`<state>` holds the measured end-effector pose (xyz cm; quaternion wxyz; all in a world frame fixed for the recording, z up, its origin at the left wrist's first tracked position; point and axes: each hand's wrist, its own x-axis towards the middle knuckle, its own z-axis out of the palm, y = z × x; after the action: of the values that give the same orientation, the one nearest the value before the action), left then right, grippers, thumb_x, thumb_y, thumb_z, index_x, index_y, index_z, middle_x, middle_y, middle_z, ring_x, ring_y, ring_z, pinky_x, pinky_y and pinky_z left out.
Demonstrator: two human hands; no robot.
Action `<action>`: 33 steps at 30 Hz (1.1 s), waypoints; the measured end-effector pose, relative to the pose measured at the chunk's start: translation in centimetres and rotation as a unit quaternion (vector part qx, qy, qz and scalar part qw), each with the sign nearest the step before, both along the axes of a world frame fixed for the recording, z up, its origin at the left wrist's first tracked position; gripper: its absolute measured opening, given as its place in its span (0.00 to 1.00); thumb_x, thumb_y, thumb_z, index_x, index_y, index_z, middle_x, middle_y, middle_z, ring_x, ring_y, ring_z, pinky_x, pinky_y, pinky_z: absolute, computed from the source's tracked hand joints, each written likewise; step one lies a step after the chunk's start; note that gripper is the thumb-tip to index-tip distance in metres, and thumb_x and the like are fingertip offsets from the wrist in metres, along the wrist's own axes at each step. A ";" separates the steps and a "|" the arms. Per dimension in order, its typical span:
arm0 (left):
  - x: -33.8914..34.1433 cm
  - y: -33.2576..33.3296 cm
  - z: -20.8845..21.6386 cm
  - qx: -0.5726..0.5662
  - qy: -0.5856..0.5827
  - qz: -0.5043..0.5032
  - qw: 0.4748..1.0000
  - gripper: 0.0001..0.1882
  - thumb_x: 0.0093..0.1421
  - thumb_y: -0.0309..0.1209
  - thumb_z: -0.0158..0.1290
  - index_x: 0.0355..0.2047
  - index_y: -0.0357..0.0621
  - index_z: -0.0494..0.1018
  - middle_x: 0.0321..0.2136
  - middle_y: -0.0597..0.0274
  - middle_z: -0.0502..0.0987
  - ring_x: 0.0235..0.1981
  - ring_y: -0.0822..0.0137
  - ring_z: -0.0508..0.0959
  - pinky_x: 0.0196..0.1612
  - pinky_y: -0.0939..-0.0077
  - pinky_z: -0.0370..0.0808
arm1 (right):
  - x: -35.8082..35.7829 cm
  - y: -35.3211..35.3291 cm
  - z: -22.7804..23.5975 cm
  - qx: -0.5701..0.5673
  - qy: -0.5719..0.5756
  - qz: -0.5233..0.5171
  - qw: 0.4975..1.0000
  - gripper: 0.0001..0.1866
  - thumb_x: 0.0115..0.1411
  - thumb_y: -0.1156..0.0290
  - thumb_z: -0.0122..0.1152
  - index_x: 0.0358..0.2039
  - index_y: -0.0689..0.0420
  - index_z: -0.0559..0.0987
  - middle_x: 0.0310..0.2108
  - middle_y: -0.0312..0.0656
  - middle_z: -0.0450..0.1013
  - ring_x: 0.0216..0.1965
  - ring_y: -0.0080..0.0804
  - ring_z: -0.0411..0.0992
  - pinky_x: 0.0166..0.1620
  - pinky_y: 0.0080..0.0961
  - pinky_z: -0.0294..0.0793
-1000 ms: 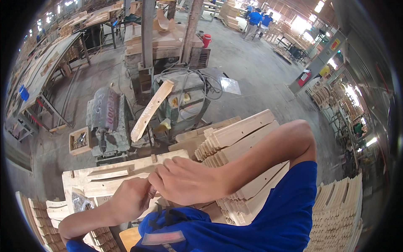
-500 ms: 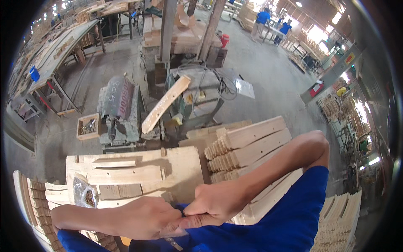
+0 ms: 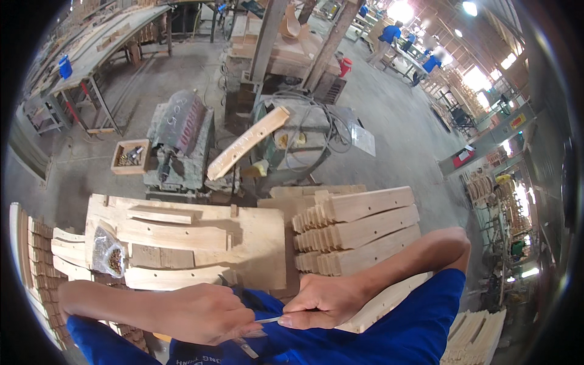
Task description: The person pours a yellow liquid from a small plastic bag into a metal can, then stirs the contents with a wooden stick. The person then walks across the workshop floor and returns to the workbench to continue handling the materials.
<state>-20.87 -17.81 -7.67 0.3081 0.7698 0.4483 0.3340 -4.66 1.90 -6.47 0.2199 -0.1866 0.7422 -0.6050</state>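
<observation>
Close to my body, both hands are closed at the two ends of a thin whitish strip (image 3: pixel 267 320). My left hand (image 3: pixel 207 313) grips one end with its fingers curled. The thumb and fingers of my right hand (image 3: pixel 321 301) pinch the other end. A short pale piece (image 3: pixel 246 348) hangs beneath my left hand; whether it belongs to the same strip I cannot tell. Beyond my hands lies a wooden board (image 3: pixel 264 243), with shaped wooden slats (image 3: pixel 182 235) and a clear plastic bag (image 3: pixel 109 252) of small brownish pieces on it.
Stacks of curved wooden parts (image 3: pixel 359 228) stand right of the board, with more stacks (image 3: pixel 39 255) at far left. Ahead are a grey machine (image 3: pixel 179 131), a small wooden box (image 3: pixel 131 157) of metal bits and a tilted slat (image 3: pixel 249 143). Several people in blue work far off.
My hands have drawn slightly apart, and the strip now shows stretched between them. The view has shifted, so the board sits a little higher in it.
</observation>
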 end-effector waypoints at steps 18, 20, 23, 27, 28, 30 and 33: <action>-0.8 2.0 -2.7 0.016 -0.181 0.350 0.919 0.08 0.58 0.26 0.58 0.37 0.36 0.76 0.30 0.56 0.80 0.29 0.68 0.79 0.32 0.77 0.74 | -5.0 1.0 -0.5 0.196 0.405 -0.211 0.868 0.10 0.54 0.74 0.63 0.36 0.59 0.74 0.31 0.40 0.66 0.35 0.37 0.66 0.35 0.31 0.70; -1.3 2.0 -2.2 0.019 -0.149 0.343 0.927 0.06 0.57 0.24 0.58 0.34 0.35 0.77 0.29 0.56 0.80 0.29 0.69 0.79 0.34 0.77 0.74 | -5.2 0.9 -0.5 0.183 0.402 -0.223 0.869 0.10 0.52 0.75 0.65 0.35 0.59 0.76 0.30 0.39 0.68 0.34 0.35 0.68 0.34 0.29 0.70; -1.5 2.0 -1.7 0.022 -0.130 0.347 0.929 0.06 0.53 0.22 0.61 0.32 0.37 0.78 0.28 0.56 0.80 0.29 0.67 0.80 0.34 0.76 0.75 | -5.2 1.0 -0.5 0.152 0.390 -0.268 0.868 0.10 0.49 0.77 0.69 0.32 0.60 0.79 0.29 0.38 0.73 0.32 0.34 0.70 0.33 0.27 0.71; -1.4 1.2 -3.1 -0.006 -0.146 0.379 0.914 0.08 0.51 0.22 0.62 0.34 0.38 0.79 0.28 0.56 0.81 0.29 0.66 0.80 0.32 0.75 0.74 | -5.8 0.9 -1.8 0.052 0.376 -0.318 0.869 0.09 0.48 0.79 0.69 0.30 0.62 0.79 0.29 0.40 0.76 0.30 0.33 0.73 0.32 0.25 0.72; -1.7 1.0 -3.8 -0.022 -0.141 0.381 0.913 0.08 0.51 0.22 0.62 0.33 0.38 0.79 0.27 0.56 0.81 0.28 0.66 0.80 0.32 0.75 0.74 | -6.1 0.8 -2.5 0.025 0.368 -0.334 0.867 0.08 0.49 0.79 0.69 0.30 0.62 0.79 0.29 0.41 0.76 0.30 0.33 0.74 0.32 0.24 0.72; -1.9 1.0 -4.0 -0.042 -0.139 0.383 0.912 0.09 0.49 0.23 0.64 0.32 0.39 0.79 0.28 0.57 0.80 0.29 0.65 0.79 0.32 0.74 0.75 | -6.8 0.5 -4.0 -0.043 0.341 -0.343 0.874 0.06 0.51 0.79 0.67 0.31 0.63 0.79 0.30 0.42 0.77 0.30 0.31 0.75 0.33 0.23 0.73; -1.9 1.5 -4.3 0.084 -0.034 0.395 0.914 0.09 0.46 0.24 0.66 0.30 0.41 0.80 0.35 0.56 0.77 0.34 0.62 0.78 0.34 0.72 0.75 | -7.5 -0.2 -6.9 -0.177 0.210 -0.403 0.873 0.05 0.56 0.78 0.64 0.31 0.63 0.77 0.31 0.43 0.78 0.31 0.26 0.74 0.33 0.21 0.73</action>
<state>-22.80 -16.32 -11.96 0.0999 0.5410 0.6755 0.4910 -12.20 1.67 -13.40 -0.2407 -0.0302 0.6624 -0.7088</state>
